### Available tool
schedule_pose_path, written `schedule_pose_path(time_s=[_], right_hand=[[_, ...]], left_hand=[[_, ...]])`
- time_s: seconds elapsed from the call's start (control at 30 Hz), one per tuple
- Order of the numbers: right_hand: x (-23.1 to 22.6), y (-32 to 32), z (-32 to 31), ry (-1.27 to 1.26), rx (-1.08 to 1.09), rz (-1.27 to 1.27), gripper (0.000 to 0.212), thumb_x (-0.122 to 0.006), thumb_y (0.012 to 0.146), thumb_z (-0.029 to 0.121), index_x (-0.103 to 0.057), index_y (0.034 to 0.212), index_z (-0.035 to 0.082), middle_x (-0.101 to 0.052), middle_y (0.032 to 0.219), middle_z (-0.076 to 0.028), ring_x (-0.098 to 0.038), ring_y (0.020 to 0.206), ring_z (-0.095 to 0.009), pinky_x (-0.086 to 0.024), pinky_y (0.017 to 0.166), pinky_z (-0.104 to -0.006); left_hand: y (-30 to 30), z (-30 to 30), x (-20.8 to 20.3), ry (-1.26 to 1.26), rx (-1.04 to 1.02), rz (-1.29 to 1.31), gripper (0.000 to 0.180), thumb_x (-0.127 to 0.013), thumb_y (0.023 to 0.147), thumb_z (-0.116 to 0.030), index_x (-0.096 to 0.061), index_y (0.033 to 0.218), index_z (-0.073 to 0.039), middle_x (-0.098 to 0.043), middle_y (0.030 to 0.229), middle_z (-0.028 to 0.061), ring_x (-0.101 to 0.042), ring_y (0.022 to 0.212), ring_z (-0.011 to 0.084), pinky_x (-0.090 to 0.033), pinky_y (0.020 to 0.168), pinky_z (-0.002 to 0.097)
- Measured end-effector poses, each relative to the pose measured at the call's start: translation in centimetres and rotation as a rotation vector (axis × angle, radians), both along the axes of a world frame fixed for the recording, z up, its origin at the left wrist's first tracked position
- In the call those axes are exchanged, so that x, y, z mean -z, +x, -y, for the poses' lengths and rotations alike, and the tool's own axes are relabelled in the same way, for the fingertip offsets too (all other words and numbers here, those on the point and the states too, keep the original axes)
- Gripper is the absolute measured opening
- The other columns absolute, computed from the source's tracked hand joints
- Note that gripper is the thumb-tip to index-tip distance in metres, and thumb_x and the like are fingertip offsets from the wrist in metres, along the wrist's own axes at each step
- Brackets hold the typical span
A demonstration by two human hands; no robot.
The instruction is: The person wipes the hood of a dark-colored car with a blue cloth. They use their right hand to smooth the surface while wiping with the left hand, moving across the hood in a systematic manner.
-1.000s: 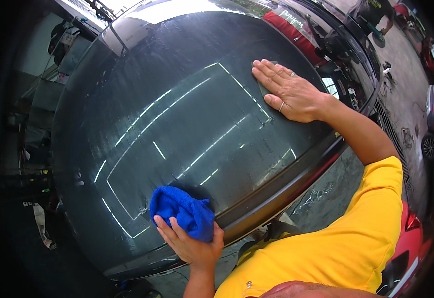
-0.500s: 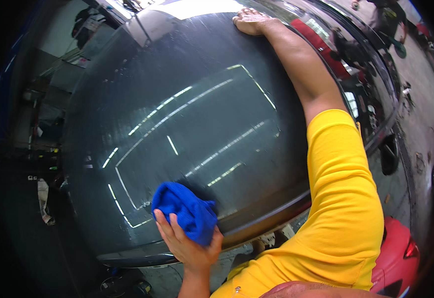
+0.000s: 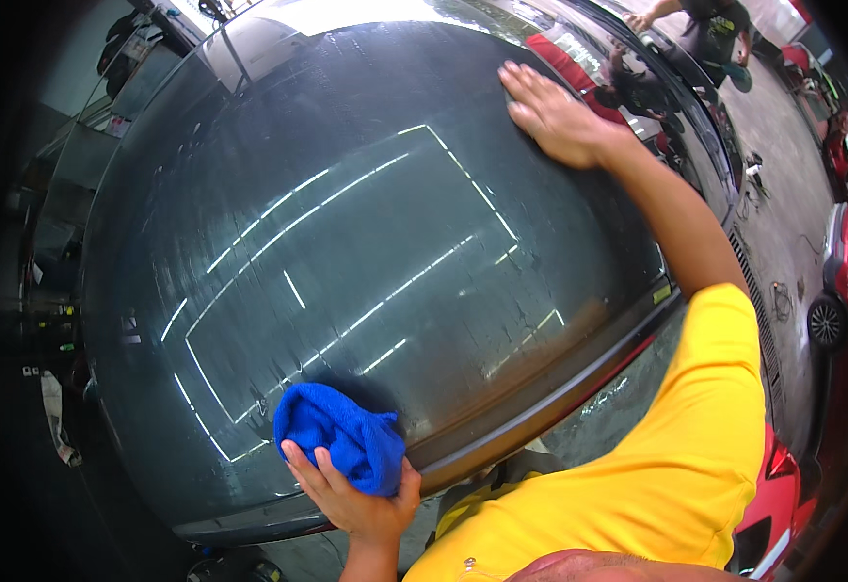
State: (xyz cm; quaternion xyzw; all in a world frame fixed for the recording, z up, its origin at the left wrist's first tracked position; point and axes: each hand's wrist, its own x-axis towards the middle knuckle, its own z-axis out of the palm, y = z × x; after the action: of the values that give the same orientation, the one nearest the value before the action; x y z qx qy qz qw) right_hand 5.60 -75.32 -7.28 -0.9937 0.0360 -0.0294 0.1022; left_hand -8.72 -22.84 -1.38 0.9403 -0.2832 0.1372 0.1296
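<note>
My left hand [image 3: 356, 500] grips a bunched blue microfiber cloth [image 3: 336, 436], fingers and thumb around its lower side. The cloth is over the near edge of a large dark car panel [image 3: 249, 320], which curves away and mirrors bright strips of light. My right hand [image 3: 561, 118] is stretched out at the panel's far right, palm down, holding nothing. Its fingers are extended, and it appears to lie flat on the wet-looking surface. My right arm reaches across the panel's right side in a yellow sleeve [image 3: 715, 359].
Droplets and streaks mark the far part of the panel. To the right are dark car glass [image 3: 681, 73], a concrete floor [image 3: 783, 184] and a red car [image 3: 846, 262]. Another person [image 3: 715, 39] stands at the upper right. Shelving and dark equipment line the left.
My right hand has drawn back toward me and to the right along the panel. The left hand and cloth have shifted slightly left and down in the picture as the view turned.
</note>
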Motion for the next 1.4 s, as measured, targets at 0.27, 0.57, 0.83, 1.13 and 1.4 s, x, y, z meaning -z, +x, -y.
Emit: schedule_pose_path(time_s=[0.27,0.57,0.83,1.13,1.4], right_hand=[[-1.3,23.1,3.4,0.089,0.206,-0.065,0.070,-0.025,0.109,0.043,-0.027,0.164,0.001,-0.019,0.173,-0.021,-0.019,0.161,-0.035,-0.017,0.132,-0.0455],[-0.8,8.8,-1.1,0.032,0.020,-0.069,0.067,-0.020,0.114,0.039,-0.017,0.166,-0.002,-0.013,0.175,-0.022,-0.011,0.163,-0.032,-0.011,0.133,-0.0414],[-1.6,6.5,-0.3,0.009,-0.068,-0.057,0.071,-0.021,0.112,0.044,-0.015,0.166,-0.001,-0.012,0.175,-0.021,-0.010,0.163,-0.034,-0.013,0.133,-0.0442],[-3.6,19.4,-1.1,0.167,0.200,-0.101,0.070,-0.024,0.109,0.042,-0.022,0.165,0.000,-0.017,0.174,-0.021,-0.016,0.162,-0.034,-0.017,0.132,-0.0444],[-0.5,6.7,1.4,0.106,-0.061,-0.078,0.067,-0.021,0.112,0.038,-0.018,0.166,-0.003,-0.012,0.175,-0.021,-0.010,0.163,-0.032,-0.011,0.133,-0.0411]], left_hand=[[-0.2,-0.5,-0.2,-0.028,-0.001,0.009,0.108,-0.080,0.077,-0.042,-0.025,0.163,-0.004,-0.025,0.164,0.0370,-0.032,0.148,0.0602,-0.032,0.115,0.0717],[-0.2,0.4,0.0,-0.027,-0.051,-0.011,0.105,-0.077,0.080,-0.042,-0.025,0.162,-0.004,-0.025,0.164,0.0370,-0.031,0.149,0.0603,-0.032,0.116,0.0702],[-0.3,0.1,0.1,-0.022,-0.009,0.004,0.105,-0.076,0.082,-0.045,-0.024,0.163,-0.003,-0.024,0.164,0.0381,-0.030,0.149,0.0598,-0.032,0.116,0.0703],[0.7,-0.4,0.0,-0.040,0.022,0.034,0.104,-0.078,0.079,-0.037,-0.026,0.162,-0.001,-0.025,0.164,0.0390,-0.031,0.149,0.0598,-0.032,0.116,0.0687],[0.1,0.5,-0.2,-0.022,-0.002,0.015,0.106,-0.079,0.077,-0.035,-0.025,0.162,-0.002,-0.025,0.164,0.0380,-0.031,0.148,0.0608,-0.032,0.116,0.0696]])
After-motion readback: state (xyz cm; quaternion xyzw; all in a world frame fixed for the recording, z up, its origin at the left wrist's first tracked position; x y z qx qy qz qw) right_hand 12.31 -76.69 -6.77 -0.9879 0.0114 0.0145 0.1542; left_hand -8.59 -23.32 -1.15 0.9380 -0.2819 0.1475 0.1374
